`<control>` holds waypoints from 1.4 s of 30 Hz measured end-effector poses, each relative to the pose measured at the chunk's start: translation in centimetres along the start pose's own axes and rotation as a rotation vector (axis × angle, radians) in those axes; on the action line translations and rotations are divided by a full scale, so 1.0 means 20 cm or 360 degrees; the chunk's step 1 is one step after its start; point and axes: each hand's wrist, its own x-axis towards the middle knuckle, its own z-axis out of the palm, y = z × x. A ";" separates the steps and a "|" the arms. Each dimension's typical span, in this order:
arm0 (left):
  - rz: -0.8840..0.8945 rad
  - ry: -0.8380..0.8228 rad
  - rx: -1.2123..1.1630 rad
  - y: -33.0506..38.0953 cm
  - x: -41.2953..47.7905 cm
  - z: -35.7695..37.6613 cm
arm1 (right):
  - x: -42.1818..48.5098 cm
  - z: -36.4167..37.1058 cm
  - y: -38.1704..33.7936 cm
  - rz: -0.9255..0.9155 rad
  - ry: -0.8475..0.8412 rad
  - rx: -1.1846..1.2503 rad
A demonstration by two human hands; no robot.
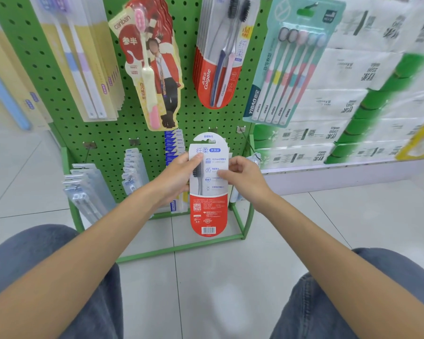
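The person crouches before a green perforated metal display board (103,133) and holds a flat white-and-red card-and-plastic toothbrush pack (207,211) up against its lower row, just in front of a stack of like packs (229,152) whose edges show behind it on the right. The step in hand looks like hanging the toothbrush pack on its peg, or lifting it off; the frame does not settle which. The left hand (179,177) grips the left edge, thumb laid flat across the printed face near the top, the other fingers hidden behind the card. The right hand (242,177) pinches the right edge at mid-height between thumb and curled fingers. The pack's long axis runs up and down: the rounded white end with the hang slot points up and far, toward the board, and the red barcode end points down and near, toward the person's knees. Its printed back faces the camera, with dark bristles showing through near the left thumb. To hang it, the next move would call for lining the slot up with the peg, which the pack itself hides, then easing the card straight back along it without tilting.
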 end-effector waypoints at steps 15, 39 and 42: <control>-0.0049 -0.0126 0.0016 -0.01 0.00 -0.01 | 0.04 -0.02 -0.11 -0.0012 0.0151 0.0145; 0.0047 0.0015 -0.0488 0.08 -0.02 -0.02 | -0.04 0.08 -0.04 -0.0235 -0.0110 -0.0195; 0.0109 0.0314 -0.0262 0.07 0.01 -0.04 | -0.04 0.07 -0.07 -0.0137 0.0050 -0.0075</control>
